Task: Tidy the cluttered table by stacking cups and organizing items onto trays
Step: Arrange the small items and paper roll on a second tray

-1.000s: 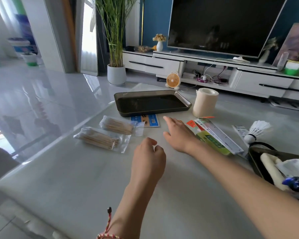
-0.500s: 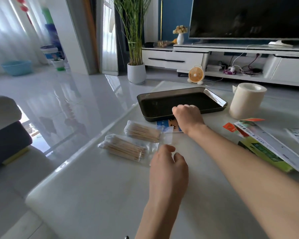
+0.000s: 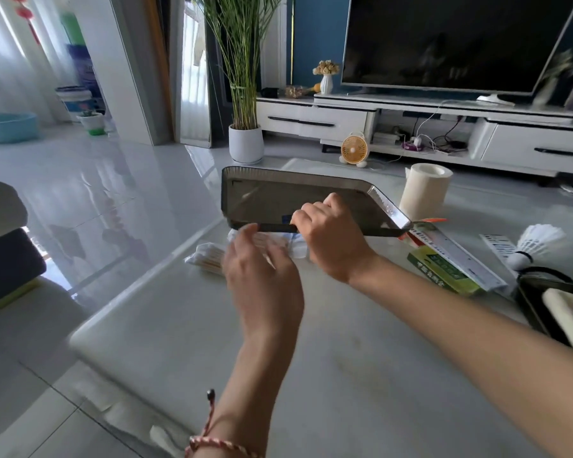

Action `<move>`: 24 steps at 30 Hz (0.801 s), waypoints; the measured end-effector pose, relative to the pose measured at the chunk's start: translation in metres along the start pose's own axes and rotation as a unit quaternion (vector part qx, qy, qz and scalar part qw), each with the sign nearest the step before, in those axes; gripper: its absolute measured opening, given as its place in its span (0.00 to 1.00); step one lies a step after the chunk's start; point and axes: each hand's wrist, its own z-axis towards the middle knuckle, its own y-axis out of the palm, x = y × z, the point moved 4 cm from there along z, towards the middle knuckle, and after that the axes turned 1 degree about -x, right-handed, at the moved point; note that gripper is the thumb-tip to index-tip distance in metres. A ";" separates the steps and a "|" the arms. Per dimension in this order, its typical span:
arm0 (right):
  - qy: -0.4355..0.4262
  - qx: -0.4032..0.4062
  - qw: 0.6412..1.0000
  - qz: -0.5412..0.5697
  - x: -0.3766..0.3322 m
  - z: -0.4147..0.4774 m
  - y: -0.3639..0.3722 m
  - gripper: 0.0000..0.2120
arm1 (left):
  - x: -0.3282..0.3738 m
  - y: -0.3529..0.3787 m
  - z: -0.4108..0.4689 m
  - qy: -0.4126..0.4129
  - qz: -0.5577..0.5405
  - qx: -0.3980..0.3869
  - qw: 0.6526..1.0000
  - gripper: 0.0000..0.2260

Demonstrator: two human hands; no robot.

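The fingers [image 3: 306,218] of my right hand [image 3: 331,239] are curled over the near rim of the dark tray [image 3: 278,200], thumb hidden underneath, gripping it firmly. Half a second ago that tray lay flat on the table [image 3: 344,358] with the hand just arriving at its rim. Now it is raised and tipped so that its inside faces me, and its near rim hangs above the far packet of cotton swabs. I cannot tell whether its far rim is touching the table.

I read this as the tray being brought nearer for loading, so sorting has hardly begun. Nothing lies in this tray.

My left hand [image 3: 262,272] holds nothing. Its fingers are loosely spread and blurred with motion, hovering over the cotton swab packets [image 3: 205,257] near the table's left edge. Whether they touch the plastic I cannot say.

Beyond the hands, a cream roll [image 3: 424,193] stands upright towards the far edge, just beside the tray's right corner. A green box [image 3: 444,276] with a long white pack on it lies to the right of my right wrist. A shuttlecock [image 3: 536,238] lies further towards the right edge. A second dark tray [image 3: 530,302] at the right edge already carries a few items, too cut off to name.
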 end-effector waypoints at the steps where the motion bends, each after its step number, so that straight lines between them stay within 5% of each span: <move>1: -0.015 0.011 1.000 -0.005 -0.007 -0.004 -0.006 0.10 | -0.002 -0.004 0.004 0.004 0.005 0.020 1.000 0.14; 5: -0.050 0.032 0.998 -0.007 -0.033 -0.046 -0.046 0.18 | 0.003 -0.032 0.002 0.001 0.017 0.044 0.999 0.15; 9: -0.057 0.034 0.998 -0.019 -0.049 -0.091 -0.089 0.22 | -0.003 -0.047 -0.002 -0.046 0.054 -0.024 0.997 0.14; 21: -0.109 -0.153 0.982 -0.013 -0.070 -0.175 -0.133 0.19 | -0.035 -0.057 -0.071 -0.078 0.080 -0.191 0.975 0.18; 24: -0.130 -0.249 0.950 0.139 -0.061 -0.169 -0.121 0.14 | -0.039 -0.054 -0.073 -0.049 0.144 -0.192 0.970 0.20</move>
